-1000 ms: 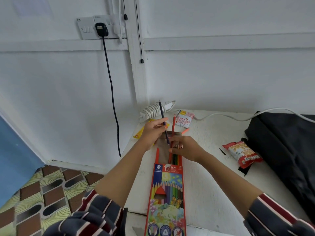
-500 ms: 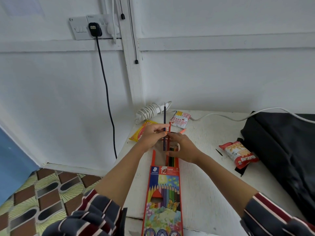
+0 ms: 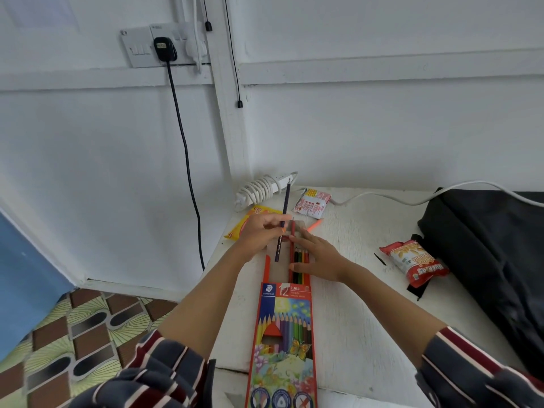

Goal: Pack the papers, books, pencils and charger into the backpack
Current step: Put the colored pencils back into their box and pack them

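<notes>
An orange box of coloured pencils (image 3: 282, 343) lies lengthwise on the white table (image 3: 368, 313), its far flap open with several pencils (image 3: 298, 267) sticking out. My left hand (image 3: 259, 231) pinches a dark blue pencil (image 3: 285, 207) that points up and away, its lower end over the box's open mouth. My right hand (image 3: 316, 257) rests with straight fingers on the pencils in the tray, beside a red pencil (image 3: 293, 231). A loose orange pencil (image 3: 314, 225) lies just beyond. The black backpack (image 3: 494, 254) sits at the right. A white charger with coiled cable (image 3: 262, 188) lies at the table's back corner.
Three snack packets lie on the table: a white one (image 3: 312, 203), a yellow one (image 3: 250, 219) partly under my left hand, and a red one (image 3: 415, 262) by the backpack. A black cable (image 3: 188, 160) hangs from the wall socket (image 3: 153, 47). A patterned bed (image 3: 73, 337) lies lower left.
My left hand has turned the dark blue pencil from leaning left to nearly in line with the box. My right hand has flattened onto the pencils in the tray.
</notes>
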{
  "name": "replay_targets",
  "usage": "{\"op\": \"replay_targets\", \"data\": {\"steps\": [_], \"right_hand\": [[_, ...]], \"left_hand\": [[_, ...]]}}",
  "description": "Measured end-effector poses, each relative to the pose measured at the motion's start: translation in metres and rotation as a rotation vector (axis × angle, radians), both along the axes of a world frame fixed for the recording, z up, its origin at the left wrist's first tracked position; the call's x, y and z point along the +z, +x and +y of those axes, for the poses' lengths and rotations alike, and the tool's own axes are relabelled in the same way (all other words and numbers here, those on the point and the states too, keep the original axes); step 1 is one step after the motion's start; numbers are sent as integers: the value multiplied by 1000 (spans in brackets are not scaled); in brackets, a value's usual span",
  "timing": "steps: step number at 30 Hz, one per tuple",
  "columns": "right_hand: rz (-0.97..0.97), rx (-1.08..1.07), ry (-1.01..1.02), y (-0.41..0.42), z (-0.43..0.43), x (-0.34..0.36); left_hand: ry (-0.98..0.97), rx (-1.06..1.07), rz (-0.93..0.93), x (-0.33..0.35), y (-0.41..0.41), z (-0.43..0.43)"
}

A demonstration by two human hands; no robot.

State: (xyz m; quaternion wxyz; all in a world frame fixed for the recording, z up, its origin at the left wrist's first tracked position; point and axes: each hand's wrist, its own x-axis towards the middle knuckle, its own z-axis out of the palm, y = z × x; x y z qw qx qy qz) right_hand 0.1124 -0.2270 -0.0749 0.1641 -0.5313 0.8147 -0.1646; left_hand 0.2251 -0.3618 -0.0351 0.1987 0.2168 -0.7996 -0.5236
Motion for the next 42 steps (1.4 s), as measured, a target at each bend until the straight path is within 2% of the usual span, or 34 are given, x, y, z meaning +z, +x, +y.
{"op": "replay_targets", "data": {"steps": [11, 15, 20, 23, 29, 35, 39, 42], "right_hand": [[-78, 3, -56, 6, 6, 8], [-58, 13, -14, 5, 7, 5], [-274, 40, -138, 3, 12, 12], [-342, 38, -129, 2, 15, 15], [-170, 64, -37, 2, 14, 10], [-159, 19, -69, 2, 11, 9], [80, -99, -68, 12, 1, 4], [121, -120, -42, 19, -5, 1]], "left_hand": [[-2, -46, -125, 1, 9, 7], [-29, -35, -157, -2, 11, 4], [-63, -41, -178, -3, 12, 5], [-62, -38, -176, -2, 11, 5], [-79, -44, -185, -1, 11, 7], [-80, -49, -190, -1, 10, 7], [-80, -35, -201, -2, 10, 7], [-71, -31, -214, -1, 10, 7]]}}
